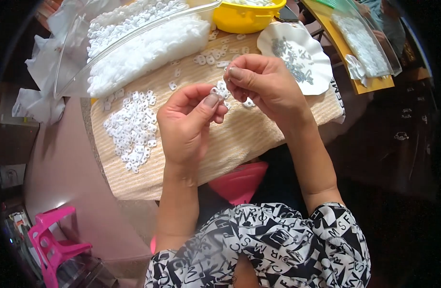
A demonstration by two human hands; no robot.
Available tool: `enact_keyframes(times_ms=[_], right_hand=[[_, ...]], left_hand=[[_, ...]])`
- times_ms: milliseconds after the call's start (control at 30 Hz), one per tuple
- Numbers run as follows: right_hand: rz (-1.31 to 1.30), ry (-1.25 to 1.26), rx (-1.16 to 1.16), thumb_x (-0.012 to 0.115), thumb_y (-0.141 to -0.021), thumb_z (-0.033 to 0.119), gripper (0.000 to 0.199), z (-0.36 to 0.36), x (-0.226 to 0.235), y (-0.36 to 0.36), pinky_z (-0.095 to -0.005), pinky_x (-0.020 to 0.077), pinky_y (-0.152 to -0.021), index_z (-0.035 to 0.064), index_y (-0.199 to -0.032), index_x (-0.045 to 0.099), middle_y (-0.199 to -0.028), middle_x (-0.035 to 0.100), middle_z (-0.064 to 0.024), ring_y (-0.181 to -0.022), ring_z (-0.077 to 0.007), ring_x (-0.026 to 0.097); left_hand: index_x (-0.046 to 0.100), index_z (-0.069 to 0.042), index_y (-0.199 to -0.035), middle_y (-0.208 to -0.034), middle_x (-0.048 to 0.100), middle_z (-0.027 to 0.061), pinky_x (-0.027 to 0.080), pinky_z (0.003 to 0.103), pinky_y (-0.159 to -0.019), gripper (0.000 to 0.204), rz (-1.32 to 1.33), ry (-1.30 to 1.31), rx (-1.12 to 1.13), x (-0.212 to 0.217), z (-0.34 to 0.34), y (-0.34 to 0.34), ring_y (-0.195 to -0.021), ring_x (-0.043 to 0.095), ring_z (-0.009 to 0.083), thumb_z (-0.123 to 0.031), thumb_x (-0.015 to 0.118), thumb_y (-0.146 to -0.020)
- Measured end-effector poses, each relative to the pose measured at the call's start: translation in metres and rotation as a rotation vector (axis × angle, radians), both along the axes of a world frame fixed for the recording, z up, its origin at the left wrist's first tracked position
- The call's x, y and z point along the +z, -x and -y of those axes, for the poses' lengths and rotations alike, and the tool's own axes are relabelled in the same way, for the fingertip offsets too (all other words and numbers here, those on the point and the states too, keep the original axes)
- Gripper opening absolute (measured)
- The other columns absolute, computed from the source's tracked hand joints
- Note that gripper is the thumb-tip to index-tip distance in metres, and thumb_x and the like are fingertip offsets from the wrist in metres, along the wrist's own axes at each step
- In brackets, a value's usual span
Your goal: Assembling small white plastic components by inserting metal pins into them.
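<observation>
My left hand (188, 117) pinches a small white plastic piece (214, 90) between thumb and forefinger. Close beside it, my right hand (268, 89) is closed in a pinch; whatever its fingertips hold is too small to make out. Both hands hover over a striped beige cloth (220, 144) covering the work surface. A pile of finished-looking small white pieces with holes (131, 127) lies left of my left hand. More loose white pieces (211, 58) are scattered beyond my fingers. Past my right hand, a white scalloped plate (320, 86) holds small dark grey parts (302, 74).
A clear plastic bin (69, 79) full of white pieces stands at the far left, beside crumpled plastic bags (45, 72). A yellow bowl (249, 18) is at the back. Another person sits far right by a second clear tray (391, 65). A pink stool (52, 240) stands lower left.
</observation>
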State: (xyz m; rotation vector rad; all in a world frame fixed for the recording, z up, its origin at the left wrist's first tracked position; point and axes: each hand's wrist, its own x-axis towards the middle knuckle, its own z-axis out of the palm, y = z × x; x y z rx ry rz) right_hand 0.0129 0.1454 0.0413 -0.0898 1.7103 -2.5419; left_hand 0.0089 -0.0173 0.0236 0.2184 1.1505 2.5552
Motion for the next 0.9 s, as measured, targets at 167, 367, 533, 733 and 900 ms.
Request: enact_keyframes(times_ms=[167, 367, 533, 733, 900], right_hand=[[-0.016, -0.069, -0.031, 0.059, -0.082, 0.013, 0.015, 0.013, 0.001, -0.005, -0.0199, 0.0431, -0.055, -0.0024, -0.082, 0.06, -0.069, 0.059, -0.0038, -0.06, -0.0076, 0.052], [-0.018, -0.053, -0.068, 0.06, -0.082, 0.012, 0.015, 0.018, 0.0, -0.005, -0.0196, 0.0428, -0.055, -0.003, -0.083, 0.06, -0.07, 0.059, -0.0034, -0.06, -0.0075, 0.052], [-0.017, -0.045, -0.083, 0.06, -0.081, 0.011, 0.014, 0.019, -0.002, -0.005, -0.0192, 0.0424, -0.054, -0.003, -0.083, 0.061, -0.069, 0.059, -0.003, -0.059, -0.0073, 0.051], [-0.04, -0.13, -0.097, 0.06, -0.08, 0.009, 0.011, 0.021, 0.004, -0.008, -0.0193, 0.0439, -0.054, -0.0025, -0.081, 0.061, -0.068, 0.06, -0.0028, -0.06, -0.0067, 0.053], [-0.079, -0.211, -0.143, 0.059, -0.08, 0.006, 0.01, 0.025, 0.005, -0.009, -0.0195, 0.045, -0.054, -0.0029, -0.077, 0.061, -0.067, 0.06, -0.0035, -0.059, -0.0067, 0.055]], left_hand=[[0.057, 0.006, -0.092, -0.077, 0.061, 0.0112, 0.047, 0.023, -0.056, 0.014, 0.021, -0.01, 0.017, 0.002, 0.001, 0.0, -0.064, 0.059, 0.0142, 0.003, 0.057, -0.079], [0.057, 0.006, -0.09, -0.077, 0.062, 0.0111, 0.048, 0.022, -0.055, 0.012, 0.02, -0.004, 0.016, 0.003, 0.001, 0.001, -0.064, 0.06, 0.0136, 0.002, 0.057, -0.079], [0.056, 0.005, -0.09, -0.077, 0.062, 0.0111, 0.049, 0.021, -0.054, 0.011, 0.015, 0.012, 0.039, 0.002, 0.0, 0.0, -0.064, 0.06, 0.0135, 0.002, 0.058, -0.079], [0.056, 0.005, -0.089, -0.077, 0.062, 0.0113, 0.049, 0.021, -0.054, 0.011, 0.014, 0.038, 0.048, 0.004, 0.0, 0.0, -0.064, 0.061, 0.0135, 0.002, 0.059, -0.078], [0.056, 0.006, -0.088, -0.076, 0.062, 0.0114, 0.05, 0.021, -0.053, 0.01, -0.03, 0.066, 0.083, 0.004, -0.002, -0.002, -0.062, 0.061, 0.0137, 0.003, 0.058, -0.078]])
